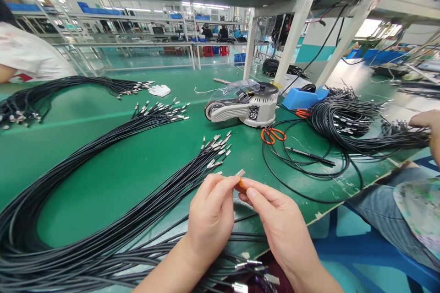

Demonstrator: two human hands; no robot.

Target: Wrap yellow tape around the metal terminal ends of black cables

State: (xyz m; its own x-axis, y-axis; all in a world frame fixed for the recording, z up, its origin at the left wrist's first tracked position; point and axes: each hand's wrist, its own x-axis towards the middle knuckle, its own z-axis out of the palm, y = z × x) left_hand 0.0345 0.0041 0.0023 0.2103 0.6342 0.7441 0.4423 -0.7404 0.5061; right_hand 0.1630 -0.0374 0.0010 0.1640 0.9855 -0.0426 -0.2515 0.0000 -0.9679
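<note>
Both my hands meet in front of me above the near edge of the table. My left hand (210, 213) is closed in a pinch on a cable end, whose metal connector (241, 172) pokes up past the fingertips. Just below the metal sits a small piece of orange-yellow tape (242, 184), pinched by the fingers of my right hand (280, 219). Most of this cable is hidden behind my hands. To the left, a long bundle of black cables (137, 213) curves round, its metal connectors (217, 150) fanned out. More connectors (254, 265) lie below my wrists.
A grey tape dispenser (259, 107) stands ahead on the green table (103, 169). Orange-handled scissors (273, 136), a black pen-like tool (311, 156), a blue bin (300, 98) and coiled cables (338, 121) lie to the right. A co-worker's hand (428, 123) reaches in there. White shelf posts rise behind.
</note>
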